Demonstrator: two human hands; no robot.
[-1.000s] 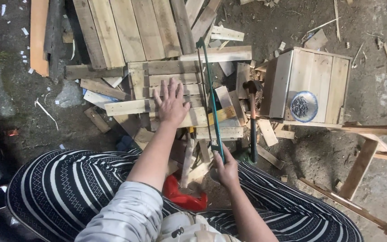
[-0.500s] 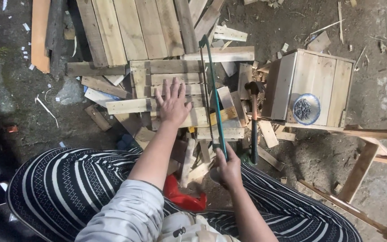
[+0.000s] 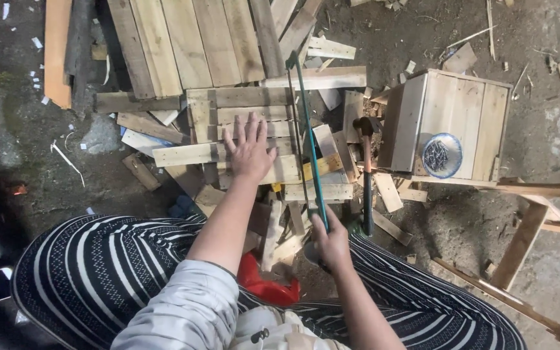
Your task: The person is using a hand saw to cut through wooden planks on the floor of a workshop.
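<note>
L hand flat, fingers apart, pressing wood slat. R hand at 5 o'clock, grip clamped on green hacksaw; hammer at 3.

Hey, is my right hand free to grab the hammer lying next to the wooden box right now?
Probably not yet. The right hand is closed on the green-framed saw. The hammer lies just to its right on the wood scraps with nothing over it, so the path looks open once the saw is put down.
</note>
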